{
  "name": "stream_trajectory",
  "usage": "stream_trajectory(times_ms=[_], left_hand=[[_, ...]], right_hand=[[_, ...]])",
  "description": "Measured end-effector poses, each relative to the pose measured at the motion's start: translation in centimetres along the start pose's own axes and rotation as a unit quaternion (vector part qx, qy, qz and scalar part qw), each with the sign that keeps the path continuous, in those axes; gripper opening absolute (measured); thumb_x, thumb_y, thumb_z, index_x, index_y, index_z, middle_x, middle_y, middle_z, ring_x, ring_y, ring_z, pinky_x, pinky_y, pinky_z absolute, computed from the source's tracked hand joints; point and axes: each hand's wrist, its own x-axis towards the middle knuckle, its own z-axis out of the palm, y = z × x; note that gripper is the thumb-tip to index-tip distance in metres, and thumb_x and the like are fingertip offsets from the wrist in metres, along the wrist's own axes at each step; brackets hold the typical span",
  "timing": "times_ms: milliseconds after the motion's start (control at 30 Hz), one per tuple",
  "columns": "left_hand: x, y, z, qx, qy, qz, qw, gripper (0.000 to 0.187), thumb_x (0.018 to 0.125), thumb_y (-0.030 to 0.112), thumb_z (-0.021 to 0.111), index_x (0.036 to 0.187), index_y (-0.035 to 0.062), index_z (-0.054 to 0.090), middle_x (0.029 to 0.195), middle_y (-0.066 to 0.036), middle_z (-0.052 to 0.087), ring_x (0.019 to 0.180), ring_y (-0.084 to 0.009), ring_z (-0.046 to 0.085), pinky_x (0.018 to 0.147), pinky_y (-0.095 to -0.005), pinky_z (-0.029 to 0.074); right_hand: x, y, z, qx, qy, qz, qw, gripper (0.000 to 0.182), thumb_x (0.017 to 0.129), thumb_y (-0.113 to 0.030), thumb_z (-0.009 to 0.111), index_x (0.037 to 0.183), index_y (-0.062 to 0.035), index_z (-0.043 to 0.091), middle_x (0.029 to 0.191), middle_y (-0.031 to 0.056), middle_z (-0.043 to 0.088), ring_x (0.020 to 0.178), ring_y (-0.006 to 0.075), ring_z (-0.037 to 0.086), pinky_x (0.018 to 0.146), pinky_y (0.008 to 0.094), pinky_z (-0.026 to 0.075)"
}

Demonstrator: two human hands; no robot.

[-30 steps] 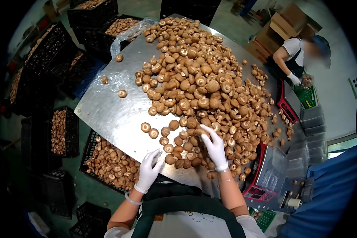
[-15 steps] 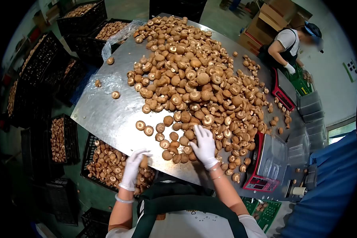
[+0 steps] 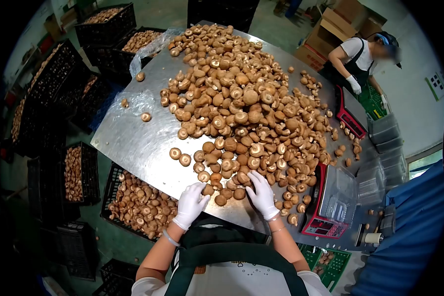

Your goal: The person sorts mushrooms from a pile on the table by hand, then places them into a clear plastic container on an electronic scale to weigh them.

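Both hands wear white gloves and work at the near edge of a metal table. My left hand [image 3: 190, 203] has its thumb and fingers round a brown shiitake mushroom [image 3: 208, 189] at the left of a small near group. Across that group, my right hand [image 3: 262, 195] lies with fingers stretched and apart, against the side of another mushroom [image 3: 239, 193]. Its palm appears to hold nothing. Behind the hands rises a large heap of shiitake mushrooms [image 3: 232, 93]. Some show pale stems, others only their caps.
A black crate [image 3: 114, 190] of mushrooms stands below the table's left edge. To the right sits a red scale [image 3: 321, 197] with clear plastic trays on it. Beyond a second scale [image 3: 351, 112], a co-worker [image 3: 352, 61] stands by a green crate. More filled crates are at left.
My left hand has moved right from above the black crate, where it held a mushroom, to the near group. My right hand has shifted slightly right and down. The co-worker's arms have moved.
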Motion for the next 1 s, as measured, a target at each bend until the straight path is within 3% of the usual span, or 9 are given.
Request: stream_trajectory(times_ms=[267, 367, 400, 500, 600, 700, 867, 933, 1000], left_hand=[[0.4, -0.3, 1.4, 0.025, -0.079, 0.016, 0.996, 0.051, 0.078, 0.016, 0.074, 0.124, 0.0029, 0.057, 0.115, -0.017, 0.058, 0.104, -0.0352, 0.057, 0.090, -0.0417, 0.048], [0.0, -0.3, 0.9, -0.119, -0.004, -0.025, 0.993, 0.042, 0.082, 0.007, 0.068, 0.122, 0.0035, 0.058, 0.109, -0.013, 0.059, 0.098, -0.0263, 0.060, 0.090, -0.0323, 0.049], [-0.1, -0.6, 0.5, -0.206, -0.066, -0.144, 0.966, 0.037, 0.088, 0.007, 0.063, 0.125, 0.0029, 0.058, 0.116, -0.011, 0.059, 0.096, -0.0186, 0.061, 0.089, -0.0283, 0.049], [-0.1, -1.4, -0.7, -0.562, -0.065, -0.298, 0.769, 0.038, 0.099, 0.010, 0.045, 0.136, 0.0022, 0.048, 0.131, -0.012, 0.055, 0.105, -0.0208, 0.062, 0.091, -0.0293, 0.052], [0.1, -1.9, -1.7, -0.704, -0.077, -0.278, 0.649, 0.048, 0.099, 0.010, 0.038, 0.144, -0.0018, 0.033, 0.136, -0.018, 0.051, 0.120, -0.0308, 0.057, 0.098, -0.0380, 0.051], [0.0, -2.5, -1.6, -0.739, -0.081, -0.262, 0.615, 0.050, 0.099, 0.011, 0.038, 0.146, -0.0010, 0.030, 0.138, -0.019, 0.049, 0.123, -0.0341, 0.054, 0.101, -0.0396, 0.050], [-0.6, -1.5, -3.1, -0.730, -0.052, -0.282, 0.620, 0.048, 0.101, 0.014, 0.040, 0.146, 0.0005, 0.033, 0.138, -0.017, 0.049, 0.122, -0.0309, 0.056, 0.101, -0.0396, 0.049], [-0.8, 0.1, -4.7, -0.627, -0.013, -0.287, 0.724, 0.046, 0.101, 0.013, 0.043, 0.144, 0.0010, 0.037, 0.136, -0.014, 0.050, 0.118, -0.0252, 0.058, 0.099, -0.0365, 0.049], [-0.4, 2.1, -5.3, -0.548, 0.022, -0.271, 0.791, 0.043, 0.099, 0.006, 0.048, 0.141, 0.0006, 0.042, 0.134, -0.011, 0.052, 0.118, -0.0193, 0.056, 0.099, -0.0334, 0.046]], right_hand=[[1.0, -1.9, -1.3, 0.079, 0.038, 0.008, 0.996, 0.039, 0.087, -0.018, 0.066, 0.124, -0.0064, 0.061, 0.127, 0.0130, 0.060, 0.116, 0.0317, 0.056, 0.099, 0.0379, 0.045], [3.7, -3.7, -0.5, 0.094, 0.031, -0.020, 0.995, 0.039, 0.087, -0.020, 0.065, 0.124, -0.0067, 0.061, 0.126, 0.0116, 0.060, 0.115, 0.0305, 0.057, 0.098, 0.0370, 0.046], [4.6, -4.3, 0.0, 0.100, 0.023, -0.023, 0.994, 0.039, 0.087, -0.020, 0.065, 0.124, -0.0070, 0.061, 0.126, 0.0109, 0.060, 0.114, 0.0305, 0.058, 0.097, 0.0370, 0.047], [7.3, -5.8, 2.0, 0.081, 0.031, -0.070, 0.994, 0.037, 0.087, -0.018, 0.065, 0.122, -0.0067, 0.061, 0.122, 0.0122, 0.061, 0.112, 0.0310, 0.058, 0.095, 0.0377, 0.047], [9.3, -7.8, 4.0, 0.009, -0.021, -0.107, 0.994, 0.045, 0.084, -0.021, 0.067, 0.127, -0.0101, 0.058, 0.122, 0.0103, 0.059, 0.111, 0.0298, 0.056, 0.092, 0.0396, 0.047], [10.4, -7.3, 6.6, -0.105, -0.078, -0.146, 0.981, 0.042, 0.083, -0.018, 0.066, 0.125, -0.0131, 0.060, 0.115, 0.0090, 0.061, 0.108, 0.0286, 0.056, 0.089, 0.0399, 0.046], [9.1, -7.0, 3.5, 0.168, -0.019, -0.096, 0.981, 0.033, 0.090, -0.014, 0.061, 0.123, -0.0111, 0.062, 0.106, 0.0091, 0.065, 0.097, 0.0273, 0.061, 0.085, 0.0378, 0.049], [6.7, -7.5, 0.5, 0.432, -0.163, 0.115, 0.880, 0.032, 0.097, -0.020, 0.054, 0.127, -0.0075, 0.056, 0.112, 0.0062, 0.063, 0.099, 0.0136, 0.061, 0.084, 0.0280, 0.052], [4.2, -7.0, 0.6, 0.604, -0.197, 0.186, 0.749, 0.039, 0.100, -0.027, 0.049, 0.135, -0.0073, 0.048, 0.118, 0.0076, 0.060, 0.102, 0.0144, 0.060, 0.084, 0.0291, 0.054]])
